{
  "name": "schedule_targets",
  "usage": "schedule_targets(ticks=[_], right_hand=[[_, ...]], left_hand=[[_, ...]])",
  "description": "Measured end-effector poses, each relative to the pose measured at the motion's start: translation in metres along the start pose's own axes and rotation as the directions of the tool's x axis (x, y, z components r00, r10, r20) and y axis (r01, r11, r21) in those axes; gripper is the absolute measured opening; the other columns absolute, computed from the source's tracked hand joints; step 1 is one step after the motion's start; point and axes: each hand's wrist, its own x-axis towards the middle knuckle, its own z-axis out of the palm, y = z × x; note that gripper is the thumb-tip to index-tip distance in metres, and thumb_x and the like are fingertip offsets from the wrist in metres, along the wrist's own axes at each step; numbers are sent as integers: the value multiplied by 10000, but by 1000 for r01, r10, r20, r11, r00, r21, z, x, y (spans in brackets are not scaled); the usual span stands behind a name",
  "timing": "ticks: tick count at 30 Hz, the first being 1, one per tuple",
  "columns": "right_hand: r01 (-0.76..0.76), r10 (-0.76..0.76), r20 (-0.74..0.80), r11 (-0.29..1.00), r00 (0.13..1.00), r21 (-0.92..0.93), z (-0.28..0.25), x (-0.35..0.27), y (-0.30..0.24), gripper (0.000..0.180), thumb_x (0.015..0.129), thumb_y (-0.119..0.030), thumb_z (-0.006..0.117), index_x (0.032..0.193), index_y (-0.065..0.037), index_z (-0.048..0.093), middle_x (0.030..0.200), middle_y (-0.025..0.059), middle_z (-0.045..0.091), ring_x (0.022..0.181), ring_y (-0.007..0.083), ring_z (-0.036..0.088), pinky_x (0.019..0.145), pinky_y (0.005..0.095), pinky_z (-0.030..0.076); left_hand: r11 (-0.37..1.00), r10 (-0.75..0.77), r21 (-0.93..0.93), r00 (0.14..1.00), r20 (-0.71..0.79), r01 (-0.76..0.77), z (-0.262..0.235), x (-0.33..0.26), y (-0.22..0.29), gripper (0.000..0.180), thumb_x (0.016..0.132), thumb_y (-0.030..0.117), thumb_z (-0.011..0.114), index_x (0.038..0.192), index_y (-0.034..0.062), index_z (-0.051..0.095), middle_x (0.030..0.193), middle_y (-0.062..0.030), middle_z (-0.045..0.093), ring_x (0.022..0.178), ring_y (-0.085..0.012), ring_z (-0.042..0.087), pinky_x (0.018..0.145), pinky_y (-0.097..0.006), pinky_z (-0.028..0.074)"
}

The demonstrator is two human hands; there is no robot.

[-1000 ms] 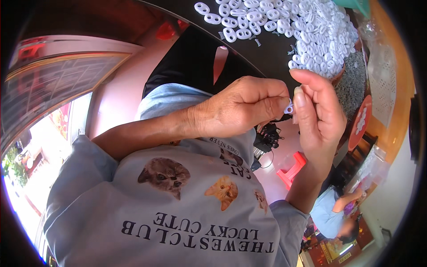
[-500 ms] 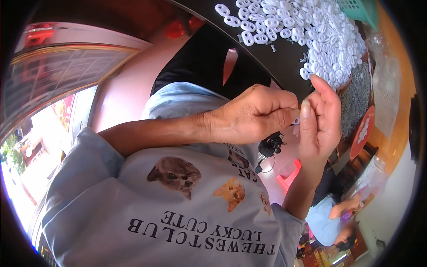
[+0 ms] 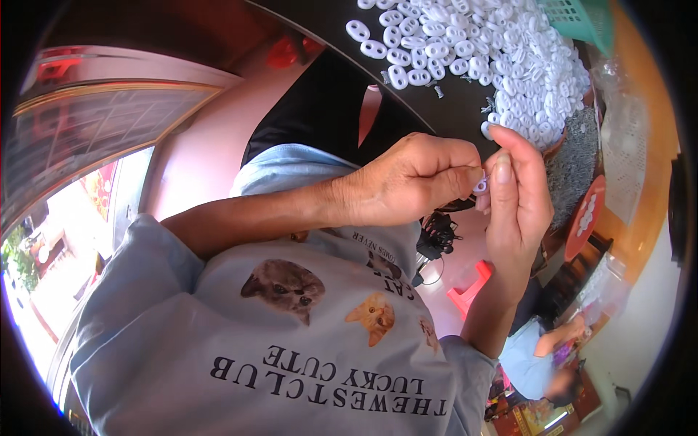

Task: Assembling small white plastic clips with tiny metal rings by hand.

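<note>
1. Pinching a small white piece [image 3: 481, 184], a hole showing in it, between thumb and forefinger of the left grip [image 3: 414, 178]; closed on it.
2. Holding the right grip [image 3: 520, 196] just beside, fingers curled and thumb raised next to the piece. Cannot tell, because of hidden fingertips, whether also gripping it.
3. Keeping the piece up between both hands, in front of the body, off the dark counter [image 3: 454, 116].
4. Judging by the pose, midway through a fine fingertip step, probably fitting or adjusting something on this single piece.
5. For the next move, likely needing a steady left pinch and careful pressure from the right thumb, without letting the piece slip.
6. Nearby on the counter: a heap of white two-holed ovals [image 3: 523, 80], loose small springs [image 3: 438, 92], a green basket [image 3: 592, 29]. Beyond the right hand, a red plate [image 3: 576, 245].
</note>
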Motion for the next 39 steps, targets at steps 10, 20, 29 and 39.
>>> schedule_targets(ticks=[10, 20, 29, 39], right_hand=[[-77, 78, 4, 988, 997, 130, -20, 34, -12, 219, 1002, -130, 471, 1152, -5, 570, 743, -5, 554, 593, 31, 455, 535, 180, 376], [-151, 133, 92, 961, 987, 230, -29, 45, -6, 129, 965, -126, 552, 1013, -11, 585, 733, 16, 614, 565, 30, 519, 503, 163, 402], [-159, 157, 20, 983, 987, 90, -21, 41, -8, 100, 964, -118, 550, 963, -18, 565, 700, 5, 597, 566, 33, 525, 503, 185, 409], [-131, 131, -5, 991, 991, -17, -11, 32, -7, 101, 977, -93, 510, 919, -12, 524, 668, 10, 552, 547, 50, 511, 488, 215, 414]], left_hand=[[997, 63, -39, 997, -38, -65, -6, 25, 28, 206, 1003, 179, 482, 893, 27, 566, 667, 42, 442, 622, -48, 389, 542, -244, 350], [996, 85, 42, 996, -40, -83, -13, 32, 32, 243, 1030, 192, 432, 914, 17, 554, 709, 15, 455, 642, -72, 411, 576, -225, 354], [994, 91, 71, 991, -94, -84, -10, 32, 33, 225, 1012, 175, 463, 890, 14, 562, 692, 22, 494, 634, -48, 422, 555, -229, 370], [934, 239, 299, 965, -111, -197, -8, 32, 14, 207, 1006, 132, 478, 901, -29, 556, 736, -9, 534, 675, -66, 463, 596, -234, 411]])
